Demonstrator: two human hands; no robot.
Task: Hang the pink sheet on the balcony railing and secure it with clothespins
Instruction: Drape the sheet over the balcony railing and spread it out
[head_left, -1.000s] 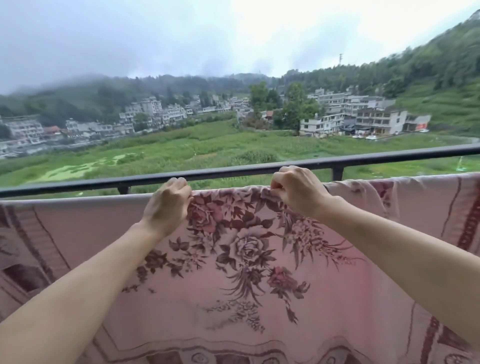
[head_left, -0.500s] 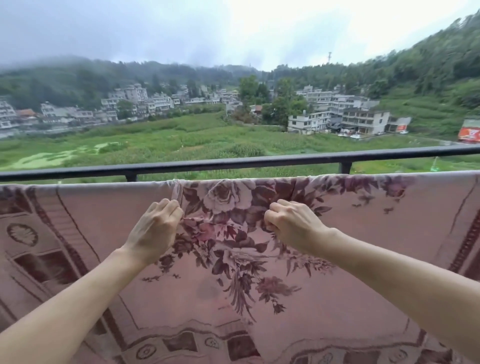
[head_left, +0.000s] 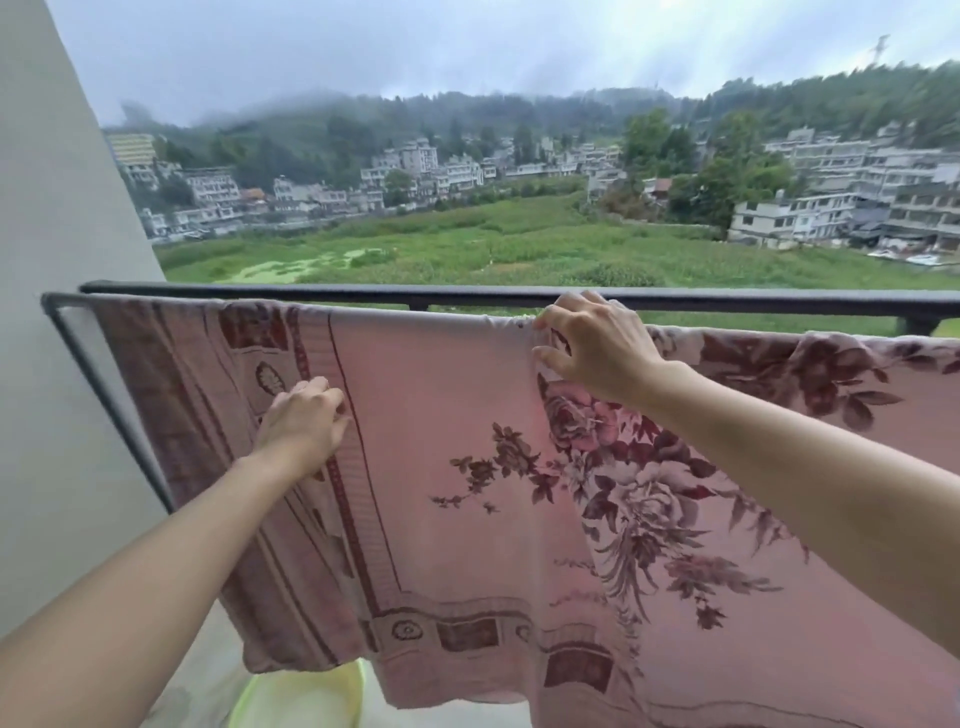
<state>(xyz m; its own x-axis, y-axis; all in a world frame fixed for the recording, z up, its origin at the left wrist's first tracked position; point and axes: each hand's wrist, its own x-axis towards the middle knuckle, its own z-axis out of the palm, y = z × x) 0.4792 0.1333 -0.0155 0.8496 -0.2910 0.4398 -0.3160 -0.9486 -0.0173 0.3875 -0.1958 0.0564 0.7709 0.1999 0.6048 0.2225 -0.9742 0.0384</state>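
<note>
The pink sheet (head_left: 447, 457), printed with dark red flowers and a patterned border, hangs over a thin dark rail (head_left: 67, 332) just inside the balcony railing (head_left: 467, 297). My left hand (head_left: 304, 421) grips the sheet at its striped border, well below the rail. My right hand (head_left: 597, 348) pinches a fold of the sheet at its top edge, right at the rail. A small pale green thing (head_left: 529, 316) shows at my right fingertips; I cannot tell what it is.
A grey wall (head_left: 57, 364) closes the balcony on the left, where the thin rail bends down. A yellow-green basin (head_left: 301, 696) stands on the floor under the sheet's lower edge. Beyond the railing lie fields and buildings.
The view has swung left to the sheet's end by the wall. Both hands moved left along the sheet: the left onto the border lower down, the right up to the top edge.
</note>
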